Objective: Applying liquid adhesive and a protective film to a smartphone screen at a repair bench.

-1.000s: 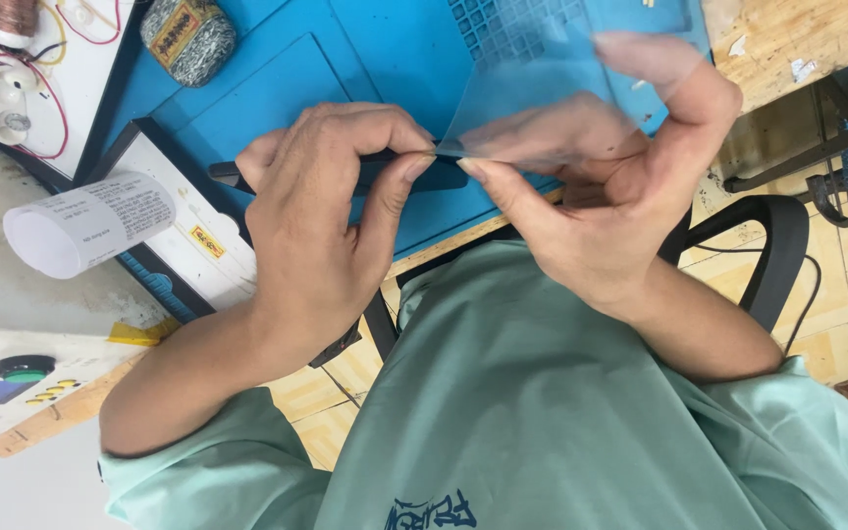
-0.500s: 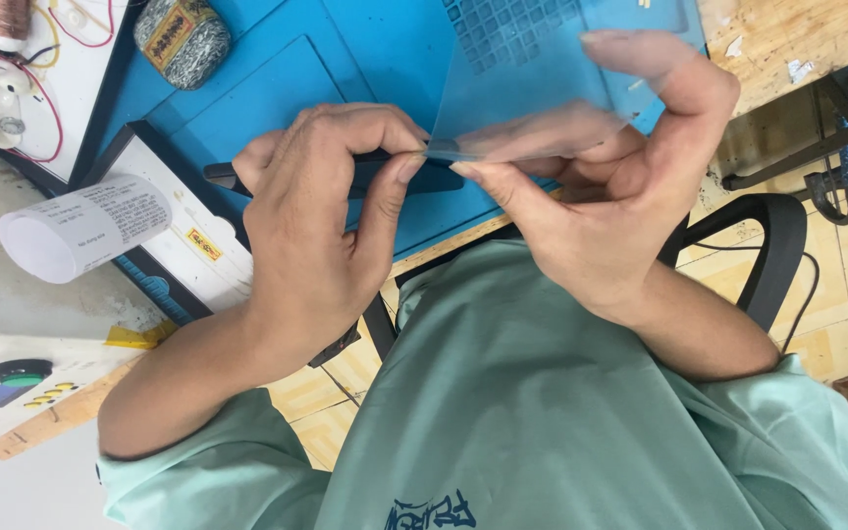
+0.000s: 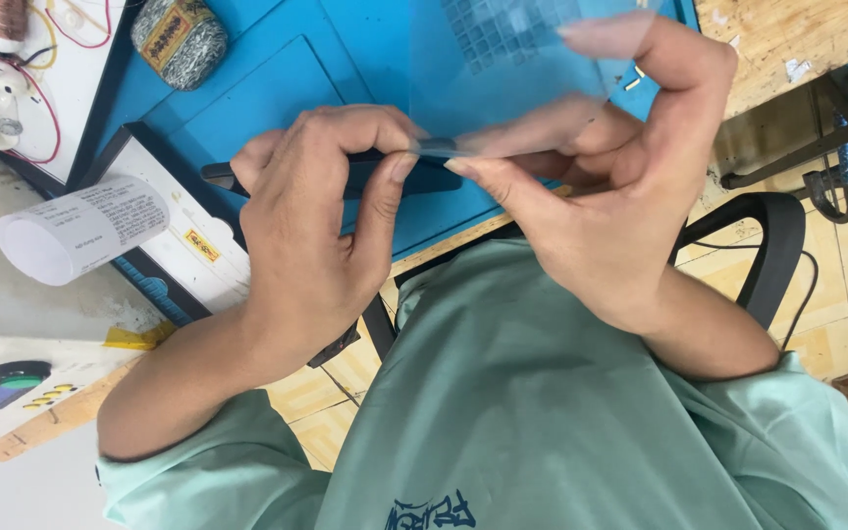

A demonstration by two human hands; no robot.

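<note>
Above a blue mat (image 3: 277, 79) on the bench (image 3: 787, 44), 2 hands met at frame centre. The mat's near edge ran from 9 o'clock toward 3 o'clock just below the fingers, with bare mat showing at 12 o'clock. The left hand (image 3: 311, 236) was closed around a dark slim tool (image 3: 223, 175), its tip at the edge of a clear thin sheet (image 3: 532, 88). The right hand (image 3: 606, 186) pinched that sheet between thumb and fingers, holding it at 1 o'clock.
</note>
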